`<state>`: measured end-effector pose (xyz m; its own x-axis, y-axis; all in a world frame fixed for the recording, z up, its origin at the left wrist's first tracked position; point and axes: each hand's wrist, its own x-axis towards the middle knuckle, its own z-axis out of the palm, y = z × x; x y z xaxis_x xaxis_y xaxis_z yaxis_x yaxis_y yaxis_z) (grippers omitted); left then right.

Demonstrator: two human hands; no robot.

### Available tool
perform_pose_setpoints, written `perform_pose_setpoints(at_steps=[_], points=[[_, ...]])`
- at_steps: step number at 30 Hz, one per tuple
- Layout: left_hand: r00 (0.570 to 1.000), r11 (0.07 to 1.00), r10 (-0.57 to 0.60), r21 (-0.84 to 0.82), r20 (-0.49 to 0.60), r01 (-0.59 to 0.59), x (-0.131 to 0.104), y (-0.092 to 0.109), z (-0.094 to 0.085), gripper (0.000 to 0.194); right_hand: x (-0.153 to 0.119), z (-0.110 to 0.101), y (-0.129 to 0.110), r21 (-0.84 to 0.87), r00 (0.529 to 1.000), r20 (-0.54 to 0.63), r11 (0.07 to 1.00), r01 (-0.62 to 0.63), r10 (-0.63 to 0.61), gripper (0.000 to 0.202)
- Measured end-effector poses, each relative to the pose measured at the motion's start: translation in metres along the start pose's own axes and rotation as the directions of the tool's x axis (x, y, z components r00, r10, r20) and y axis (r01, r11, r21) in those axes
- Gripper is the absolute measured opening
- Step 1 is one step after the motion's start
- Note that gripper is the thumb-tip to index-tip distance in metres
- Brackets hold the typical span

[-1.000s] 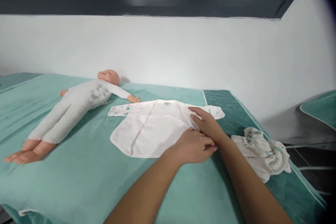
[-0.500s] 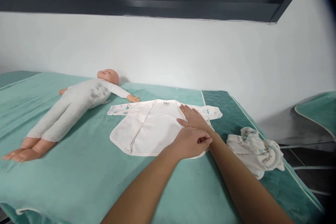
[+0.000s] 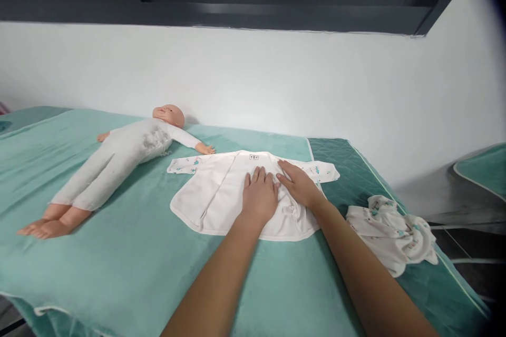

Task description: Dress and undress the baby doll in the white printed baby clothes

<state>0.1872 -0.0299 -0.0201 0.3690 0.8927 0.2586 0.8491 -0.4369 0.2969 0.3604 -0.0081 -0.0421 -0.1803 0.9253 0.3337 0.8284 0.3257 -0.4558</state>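
A small white garment [image 3: 219, 189] with printed sleeves is spread out on the green bed cover [image 3: 150, 274]. My left hand [image 3: 260, 195] lies flat on the middle of it, fingers pointing toward the collar. Just to the right, my right hand [image 3: 301, 184] rests on the garment's right side, below the shoulder, with its fingers stretched out. Some creases show in the cloth beneath my right wrist. Neither hand holds anything.
On the left a doll [image 3: 122, 150] in a white suit lies on its back, one hand near the garment's left sleeve. A crumpled printed cloth [image 3: 393, 234] sits at the right edge of the bed. Behind are a white wall [image 3: 253, 79] and a barred window.
My left hand has moved up and left from beside my right wrist, and its curled fingers have opened onto the cloth. The view has shifted slightly.
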Motion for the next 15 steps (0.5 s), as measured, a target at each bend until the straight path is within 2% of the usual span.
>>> perform_pose_setpoints(at_steps=[5, 15], points=[[0.996, 0.996, 0.011, 0.085, 0.094, -0.019, -0.0085, 0.0005, 0.006, 0.06, -0.0026, -0.0005, 0.0012, -0.035, 0.999, 0.026, 0.999, 0.028, -0.028, 0.059], [0.995, 0.993, 0.011, 0.117, 0.102, -0.023, -0.0106, 0.0001, 0.0057, 0.063, -0.0064, 0.0014, 0.0041, -0.074, 0.997, 0.058, 0.995, 0.06, -0.055, 0.058]])
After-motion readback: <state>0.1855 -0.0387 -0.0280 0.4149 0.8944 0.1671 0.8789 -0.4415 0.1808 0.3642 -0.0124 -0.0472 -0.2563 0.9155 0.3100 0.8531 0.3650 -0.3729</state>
